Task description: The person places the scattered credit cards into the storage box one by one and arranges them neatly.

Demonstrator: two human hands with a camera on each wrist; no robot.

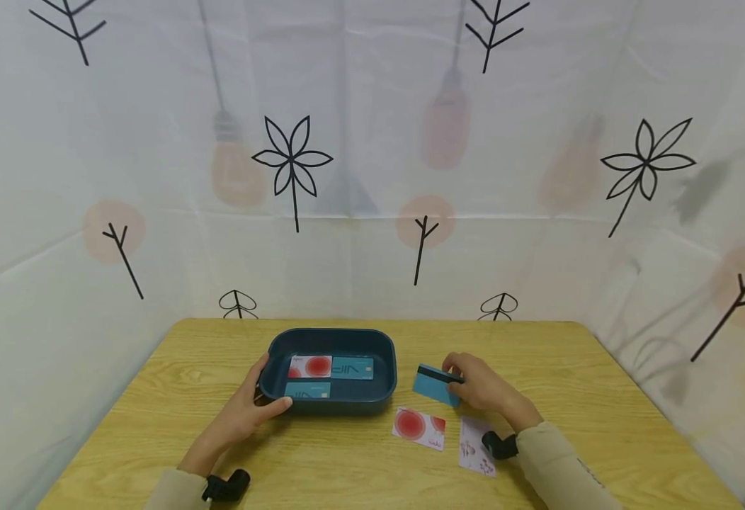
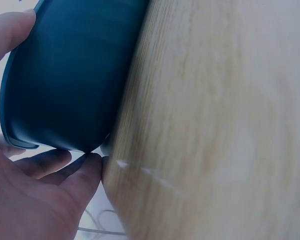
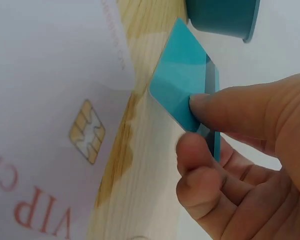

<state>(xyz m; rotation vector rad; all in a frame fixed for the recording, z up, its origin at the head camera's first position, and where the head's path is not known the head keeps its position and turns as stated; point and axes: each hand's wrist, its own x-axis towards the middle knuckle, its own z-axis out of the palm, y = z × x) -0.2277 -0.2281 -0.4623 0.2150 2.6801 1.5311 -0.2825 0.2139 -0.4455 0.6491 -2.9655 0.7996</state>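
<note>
A dark teal plastic box (image 1: 340, 407) stands on the table, and my left hand (image 1: 243, 411) grips its left end. The thumb (image 2: 12, 31) presses at the rim while the other fingers lie against the outer wall. Inside are one white card with red circles (image 1: 317, 366) and two blue cards, one reading VIP (image 1: 353, 368), the other (image 1: 307, 390) nearer the front wall. Right of the box, my right hand (image 1: 484, 386) pinches a blue card (image 1: 433, 384) with a black stripe between thumb and fingers. The card is tilted, stripe side showing in the head view.
A white card with red circles (image 1: 418, 428) lies on the wooden table (image 1: 321, 460) in front of the held card. A pale card with a flower print (image 1: 476, 448) lies under the right wrist. Behind the table hangs a printed white cloth (image 1: 360, 269).
</note>
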